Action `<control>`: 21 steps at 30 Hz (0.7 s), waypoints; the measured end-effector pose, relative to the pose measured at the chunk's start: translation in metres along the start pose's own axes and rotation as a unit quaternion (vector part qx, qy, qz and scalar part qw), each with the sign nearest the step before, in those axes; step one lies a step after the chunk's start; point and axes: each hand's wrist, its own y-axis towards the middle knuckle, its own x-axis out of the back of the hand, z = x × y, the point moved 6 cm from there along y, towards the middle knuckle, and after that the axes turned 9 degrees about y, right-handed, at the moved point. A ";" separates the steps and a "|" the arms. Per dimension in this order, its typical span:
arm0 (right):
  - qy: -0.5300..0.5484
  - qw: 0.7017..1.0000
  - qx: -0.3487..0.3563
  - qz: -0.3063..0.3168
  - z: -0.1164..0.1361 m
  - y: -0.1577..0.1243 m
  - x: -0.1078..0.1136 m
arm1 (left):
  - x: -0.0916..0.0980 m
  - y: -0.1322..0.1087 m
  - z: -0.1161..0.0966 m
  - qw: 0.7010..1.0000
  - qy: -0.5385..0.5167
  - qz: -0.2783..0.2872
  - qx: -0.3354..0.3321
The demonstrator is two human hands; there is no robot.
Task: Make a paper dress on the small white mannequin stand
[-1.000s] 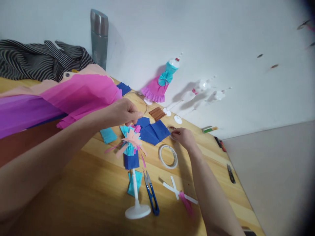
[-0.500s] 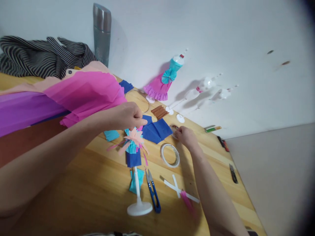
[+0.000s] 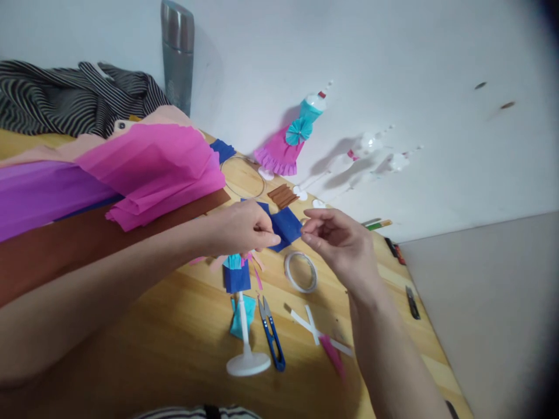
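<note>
My left hand (image 3: 242, 228) is closed, the thumb pressed against the curled fingers; what it grips, if anything, is hidden. It hovers over a small stand (image 3: 247, 334) wrapped in dark blue paper (image 3: 237, 278) with turquoise and peach paper fringe, covering its top. My right hand (image 3: 340, 244) is in the air to the right, thumb and forefinger pinched together on something too small to make out. Behind the fingertips lie folded dark blue paper pieces (image 3: 286, 226). A roll of white tape (image 3: 301, 272) lies below them. Blue thread snips (image 3: 272, 337) rest beside the stand's round white base.
Pink crepe paper (image 3: 157, 169) covers the left side, near a striped cloth (image 3: 74, 99) and a grey bottle (image 3: 178, 64). By the wall stand a dressed doll form (image 3: 288, 142) and bare white forms (image 3: 367, 145). A cutter knife (image 3: 412, 302) lies near the right edge.
My right hand has lifted from the small round item behind the tape and come nearer my left, fingers pinched. My left hand has shifted right and slightly down, over the stand's top.
</note>
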 end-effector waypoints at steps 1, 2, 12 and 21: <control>-0.004 1.000 0.028 0.011 0.014 -0.003 -0.011 | -0.006 0.000 0.002 1.000 -0.017 0.019 0.014; -0.015 0.998 0.055 0.020 0.027 -0.006 -0.020 | -0.011 0.000 0.002 0.999 -0.035 0.035 0.024; -0.229 0.946 0.220 -0.071 0.069 -0.023 -0.041 | -0.007 -0.004 -0.008 0.980 -0.188 0.018 0.062; -0.246 0.946 0.188 -0.091 0.062 -0.047 -0.018 | 0.000 -0.007 -0.012 0.990 -0.131 -0.038 0.031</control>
